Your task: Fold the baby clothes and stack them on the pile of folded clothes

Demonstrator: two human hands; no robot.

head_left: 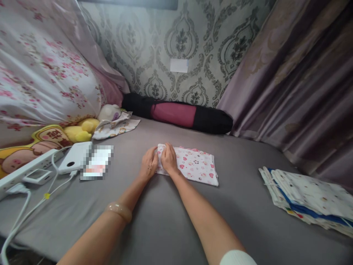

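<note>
A small white cloth with pink hearts and flowers [194,165] lies folded flat on the grey bed sheet [165,221]. My left hand [149,163] and my right hand [168,159] rest side by side on the cloth's left end. Both have their fingers curled and pinched on the folded edge there. A pale bangle [120,211] sits on my left wrist.
A stack of folded printed cloths [306,197] lies at the right. At the left are a white power strip [24,171], a power bank [74,157] with cables, plush toys [79,131] and a floral quilt [46,70]. A black and maroon roll [179,115] lies along the patterned wall; a curtain [298,84] hangs right.
</note>
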